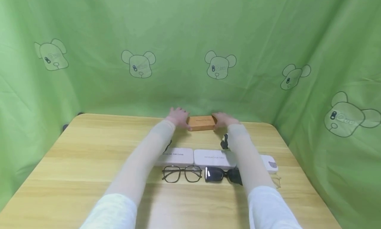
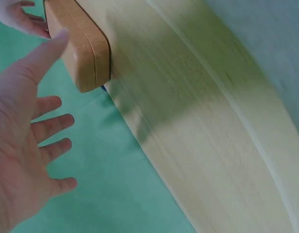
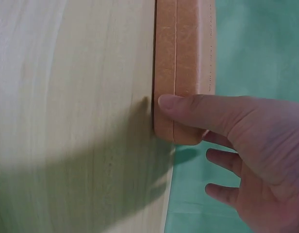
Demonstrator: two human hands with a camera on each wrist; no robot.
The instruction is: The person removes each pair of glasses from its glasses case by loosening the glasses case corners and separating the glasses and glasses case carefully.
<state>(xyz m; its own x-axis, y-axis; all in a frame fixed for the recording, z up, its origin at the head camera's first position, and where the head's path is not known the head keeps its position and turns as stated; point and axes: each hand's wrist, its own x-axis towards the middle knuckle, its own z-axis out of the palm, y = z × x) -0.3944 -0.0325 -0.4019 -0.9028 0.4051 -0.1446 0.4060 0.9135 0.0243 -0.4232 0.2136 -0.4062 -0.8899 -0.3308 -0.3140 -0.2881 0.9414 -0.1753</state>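
Note:
An orange-brown glasses case (image 1: 201, 123) lies at the table's far edge, lettering on its top face. My right hand (image 1: 224, 119) grips its right end; the right wrist view has the thumb (image 3: 188, 109) on the near side and other fingers (image 3: 222, 160) behind or past the end. At the left end is my left hand (image 1: 178, 117). In the left wrist view its fingers (image 2: 55, 128) are spread and fairly straight, with the thumb (image 2: 47, 53) beside the case end; whether it touches cannot be told.
Two white cases (image 1: 175, 156) (image 1: 214, 158) lie mid-table, black-framed eyeglasses (image 1: 182, 173) and dark sunglasses (image 1: 215, 174) before them. Partly behind my right forearm are another white case (image 1: 269, 163), thin-framed glasses (image 1: 276, 181) and a small black item (image 1: 224, 142). A green curtain (image 1: 178, 93) hangs behind.

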